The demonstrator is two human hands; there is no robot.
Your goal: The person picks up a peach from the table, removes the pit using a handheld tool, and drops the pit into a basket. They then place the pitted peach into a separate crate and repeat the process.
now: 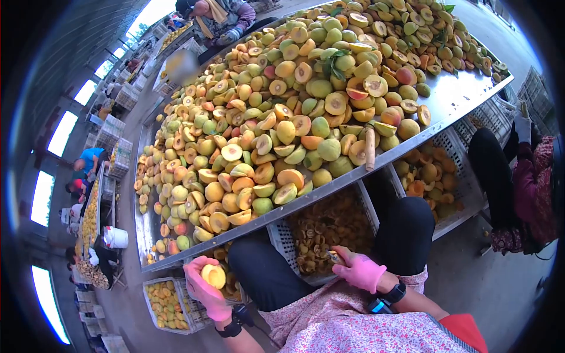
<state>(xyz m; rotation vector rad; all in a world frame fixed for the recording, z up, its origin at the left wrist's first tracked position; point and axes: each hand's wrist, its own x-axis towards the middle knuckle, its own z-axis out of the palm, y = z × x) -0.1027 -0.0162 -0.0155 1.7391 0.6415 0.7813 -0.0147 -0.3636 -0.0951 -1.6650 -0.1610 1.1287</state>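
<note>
My left hand (206, 289), in a pink glove, is closed around a peach half (213, 276) with its yellow cut face turned up. It is held beside my left knee, below the table's front edge. My right hand (358, 270), also pink-gloved, is closed on a small tool (336, 257) with a dark and yellowish end; the fingers hide the rest. Under that hand stands a crate (283, 240) of brown and orange scraps. Whole and halved peaches (253, 147) are heaped on the metal table (459, 97) in front of me.
A wooden-handled tool (369, 149) rests at the table's front rim. Crates of peaches stand at lower left (168, 306) and under the table at right (456, 159). One person (226, 20) works across the table, another (532, 182) sits at right. A white bucket (116, 237) stands at left.
</note>
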